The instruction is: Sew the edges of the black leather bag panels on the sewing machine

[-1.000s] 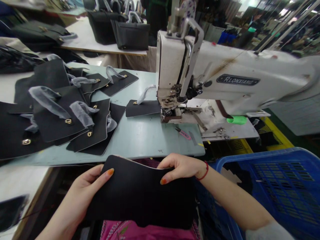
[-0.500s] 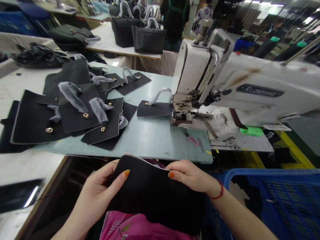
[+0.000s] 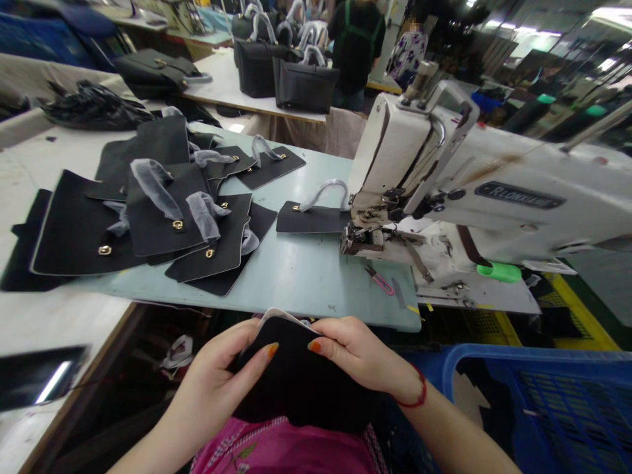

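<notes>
Over my lap I hold a black leather bag panel (image 3: 311,382) whose pale edge shows along the top. My left hand (image 3: 230,368) pinches its upper left corner, thumb on the black face. Closed on the top edge further right is my right hand (image 3: 358,355), with a red cord at the wrist. The fingers behind the panel are partly hidden. Beyond my hands, a black panel with a wrapped handle (image 3: 311,217) lies against the sewing machine (image 3: 395,158). Pink thread snips (image 3: 380,282) rest on the pale table (image 3: 291,283).
Several black panels with wrapped handles (image 3: 168,210) are piled at the left. A phone (image 3: 39,375) lies on the white table at lower left. A blue crate (image 3: 494,352) stands to my right. Behind are finished black bags (image 3: 306,82) and a person in dark clothes (image 3: 356,46).
My hands have come closer together, and the panel between them now bows up at its top left corner. The whole view has shifted slightly.
</notes>
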A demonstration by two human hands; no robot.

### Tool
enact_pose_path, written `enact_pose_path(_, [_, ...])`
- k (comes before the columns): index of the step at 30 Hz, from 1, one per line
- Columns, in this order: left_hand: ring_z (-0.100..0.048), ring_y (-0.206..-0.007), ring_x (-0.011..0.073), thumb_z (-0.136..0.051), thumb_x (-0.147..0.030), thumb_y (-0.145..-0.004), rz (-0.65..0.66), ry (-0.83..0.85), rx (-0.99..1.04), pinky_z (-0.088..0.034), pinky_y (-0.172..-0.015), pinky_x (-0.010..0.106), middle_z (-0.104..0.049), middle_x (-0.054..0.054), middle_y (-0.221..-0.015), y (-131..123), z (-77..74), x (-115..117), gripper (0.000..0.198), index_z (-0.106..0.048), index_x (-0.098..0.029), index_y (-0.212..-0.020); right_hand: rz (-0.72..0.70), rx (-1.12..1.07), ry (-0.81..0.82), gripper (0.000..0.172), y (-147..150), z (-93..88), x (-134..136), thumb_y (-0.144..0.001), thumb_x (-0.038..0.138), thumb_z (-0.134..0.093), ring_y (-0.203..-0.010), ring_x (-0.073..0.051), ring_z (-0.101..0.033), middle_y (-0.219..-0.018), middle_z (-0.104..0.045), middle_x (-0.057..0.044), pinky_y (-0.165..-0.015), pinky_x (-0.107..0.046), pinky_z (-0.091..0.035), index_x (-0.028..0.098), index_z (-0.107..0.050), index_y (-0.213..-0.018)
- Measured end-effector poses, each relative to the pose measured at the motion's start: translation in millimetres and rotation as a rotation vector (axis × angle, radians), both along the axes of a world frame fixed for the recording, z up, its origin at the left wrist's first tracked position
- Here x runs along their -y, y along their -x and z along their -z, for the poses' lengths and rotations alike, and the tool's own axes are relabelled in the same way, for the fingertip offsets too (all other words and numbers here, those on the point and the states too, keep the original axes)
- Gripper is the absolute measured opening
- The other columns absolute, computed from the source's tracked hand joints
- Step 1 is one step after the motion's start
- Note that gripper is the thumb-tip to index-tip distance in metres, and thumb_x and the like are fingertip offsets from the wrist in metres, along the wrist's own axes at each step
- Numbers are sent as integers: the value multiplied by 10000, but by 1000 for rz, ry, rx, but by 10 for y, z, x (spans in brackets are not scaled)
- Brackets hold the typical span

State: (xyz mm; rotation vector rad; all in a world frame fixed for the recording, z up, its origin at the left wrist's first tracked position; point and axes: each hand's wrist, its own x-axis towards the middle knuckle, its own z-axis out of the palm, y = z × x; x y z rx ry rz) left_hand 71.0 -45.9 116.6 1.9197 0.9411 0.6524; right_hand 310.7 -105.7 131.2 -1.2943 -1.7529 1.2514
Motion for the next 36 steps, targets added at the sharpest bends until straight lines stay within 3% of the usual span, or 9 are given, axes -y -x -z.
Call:
enact_pose_path(7, [-704,-974,196,-608,-358,-926,28,106,0,-544,-828,226,-743,58,-1066,13,7,-20,220,-728,-215,-1043,53,-44,32,360,54,17,-10,-1037,396,-468,-787,-134,-616,-890,-694,-38,-703,-212,-421,140,-720,-1063])
enact_pose_path(13, [-695,-950,196,-619,-372,-917,-1,187,23,-538,-834,248,-742,61,-1048,-1,49,-54,217,-735,-203,-987,102,22,10,414,69,44,7,-1041,408,-437,-640,-98,-483,-706,-552,8,-597,-206,-353,139,-666,-824])
enact_pose_path(17, [-685,-827,179,-626,-367,-912,-65,270,102,-535,-714,242,-738,66,-960,-30,54,-60,214,-719,-176,-891,130,80,13,455,67,98,36,-1042,431,-414,-619,-106,-459,-670,-518,7,-581,-219,-346,143,-628,-762])
enact_pose_path(22, [-659,-822,162,-605,-324,-929,-42,227,130,-510,-702,234,-723,50,-911,-70,57,-53,195,-696,-181,-834,171,20,22,367,123,136,49,-1044,402,-443,-750,-142,-593,-837,-672,-28,-674,-234,-418,159,-709,-970])
enact_pose_path(25, [-662,-832,159,-586,-303,-941,4,189,102,-510,-725,238,-726,42,-910,-104,46,-47,183,-700,-192,-851,219,-56,-71,294,194,133,20,-1029,370,-501,-863,-161,-629,-949,-704,-44,-775,-250,-446,191,-724,-1095])
enact_pose_path(31, [-670,-856,157,-559,-282,-954,78,123,76,-514,-764,242,-731,33,-912,-176,5,-23,187,-699,-202,-860,286,-121,-199,257,311,113,-56,-999,359,-569,-829,-149,-607,-893,-647,-39,-761,-252,-460,220,-745,-1124])
enact_pose_path(36, [-668,-845,146,-541,-242,-958,108,107,93,-516,-777,237,-721,23,-889,-186,-3,-17,179,-676,-202,-848,329,-181,-200,221,359,117,-95,-964,362,-628,-794,-148,-634,-865,-691,-41,-730,-250,-474,215,-778,-1031])
